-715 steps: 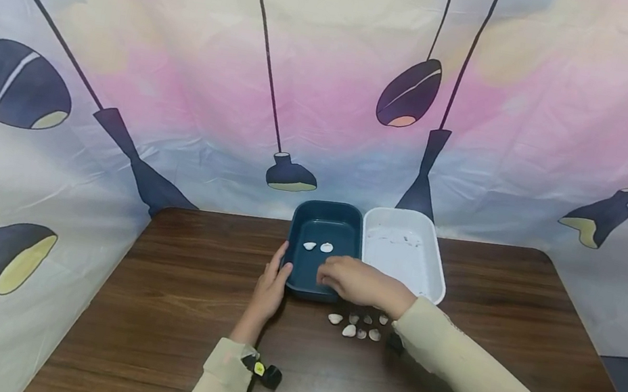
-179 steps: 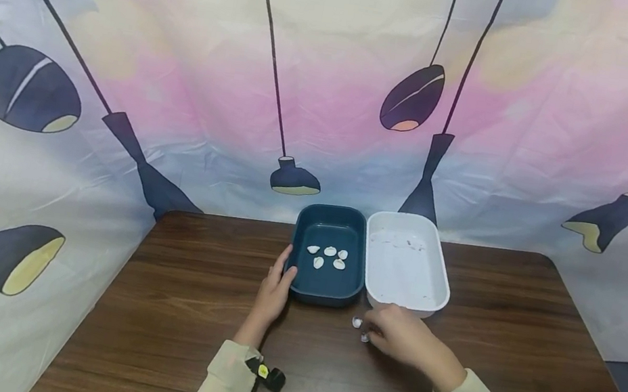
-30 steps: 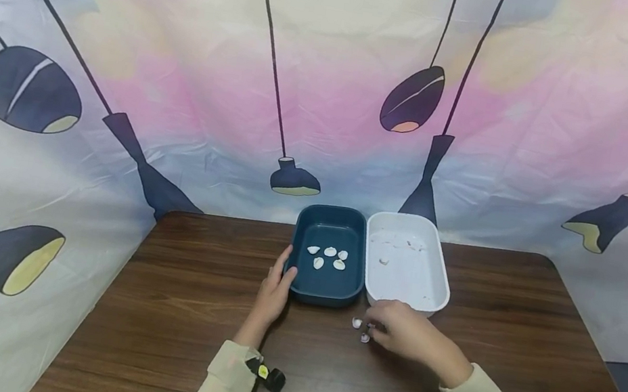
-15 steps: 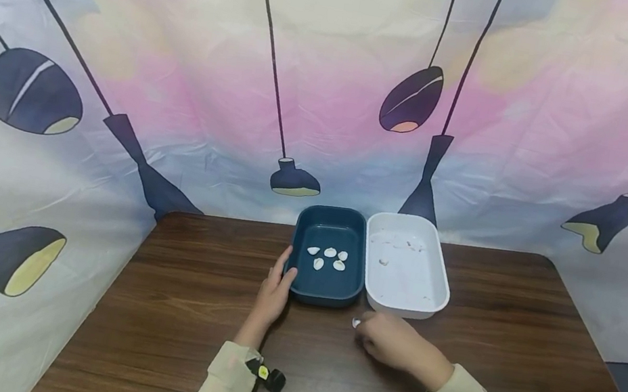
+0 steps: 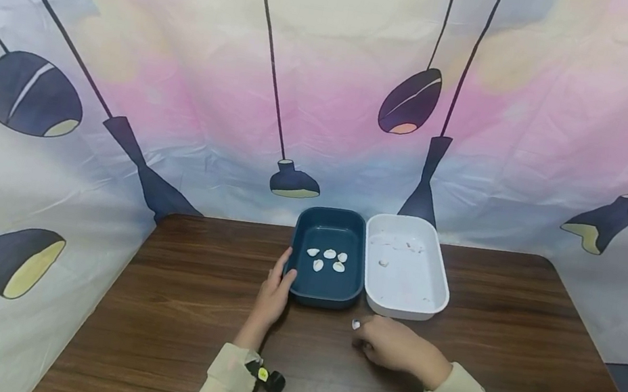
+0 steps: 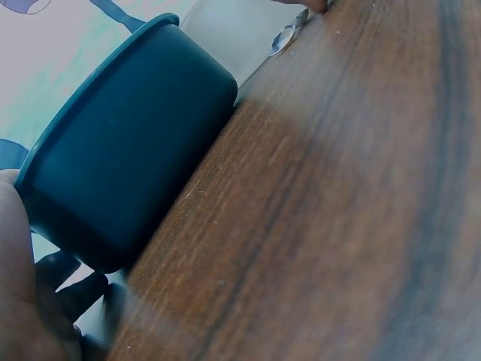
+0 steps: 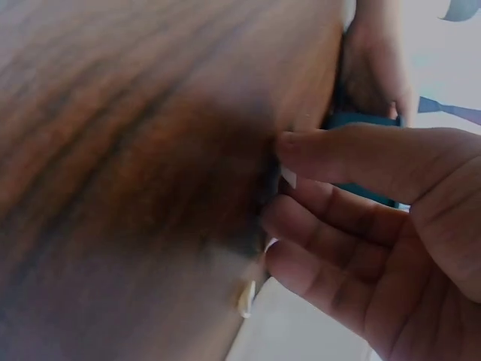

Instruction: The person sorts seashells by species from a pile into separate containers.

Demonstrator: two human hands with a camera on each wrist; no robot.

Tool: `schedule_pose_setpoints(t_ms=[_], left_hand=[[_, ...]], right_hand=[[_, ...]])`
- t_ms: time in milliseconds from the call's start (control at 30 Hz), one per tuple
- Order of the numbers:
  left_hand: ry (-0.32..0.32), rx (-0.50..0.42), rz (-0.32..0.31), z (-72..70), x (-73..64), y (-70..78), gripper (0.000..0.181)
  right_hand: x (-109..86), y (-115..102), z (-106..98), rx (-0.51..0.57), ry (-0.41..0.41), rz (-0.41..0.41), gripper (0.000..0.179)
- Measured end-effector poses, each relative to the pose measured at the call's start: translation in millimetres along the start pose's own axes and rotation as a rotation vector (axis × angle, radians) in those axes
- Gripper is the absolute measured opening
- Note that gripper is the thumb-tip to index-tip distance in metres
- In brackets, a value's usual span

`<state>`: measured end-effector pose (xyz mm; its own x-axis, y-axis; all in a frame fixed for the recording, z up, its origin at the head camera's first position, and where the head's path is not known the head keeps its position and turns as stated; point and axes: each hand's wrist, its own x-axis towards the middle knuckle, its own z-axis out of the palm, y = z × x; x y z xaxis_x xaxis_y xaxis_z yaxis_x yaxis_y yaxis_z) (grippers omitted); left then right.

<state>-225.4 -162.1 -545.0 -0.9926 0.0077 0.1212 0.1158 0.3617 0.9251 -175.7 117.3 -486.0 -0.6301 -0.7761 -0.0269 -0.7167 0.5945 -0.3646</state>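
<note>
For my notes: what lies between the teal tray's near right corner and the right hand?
The head view shows one whitish seashell on the wooden table, between the teal tray and the right hand, closer to the hand.

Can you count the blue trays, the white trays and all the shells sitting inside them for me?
Blue tray: 1
White tray: 1
Shells in the blue tray: 5
Shell in the white tray: 1
Total: 8
</note>
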Motion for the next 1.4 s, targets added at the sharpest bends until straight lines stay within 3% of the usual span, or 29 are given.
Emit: schedule_pose_setpoints(t_ms=[233, 400, 533, 767, 1000, 1200, 1400], left_hand=[[0.009, -0.004, 0.002, -0.3, -0.9, -0.8, 0.057], [0.007, -0.002, 0.001, -0.5, -0.9, 0.0, 0.057], [0.002, -0.011, 0.003, -0.2, -1.3, 0.4, 0.057], [0.0, -0.018, 0.002, 0.7, -1.0, -0.2, 0.057], [0.003, -0.011, 0.015, 0.2, -0.6, 0.0, 0.057], [0.006, -0.003, 0.015, 0.1, 0.3, -0.1, 0.057], [-0.001, -0.012, 0.009, 0.2, 0.0, -0.6, 0.058]], right_hand=[[-4.0, 11.6, -4.7, 0.067, -0.02, -0.092, 0.019], [-6.0, 6.1, -27.6, 0.13, -0.089, 0.005, 0.023], [-7.0, 8.0, -42.3, 0.172, -0.108, 0.028, 0.025], [-12.2, 20.4, -72.2, 0.182, -0.027, -0.023, 0.021], [-17.3, 31.6, -95.7, 0.155, 0.049, 0.026, 0.021], [-11.9, 44.4, -98.3, 0.086, 0.104, 0.07, 0.02], [-3.8, 60.3, -95.2, 0.061, 0.094, 0.133, 0.022]])
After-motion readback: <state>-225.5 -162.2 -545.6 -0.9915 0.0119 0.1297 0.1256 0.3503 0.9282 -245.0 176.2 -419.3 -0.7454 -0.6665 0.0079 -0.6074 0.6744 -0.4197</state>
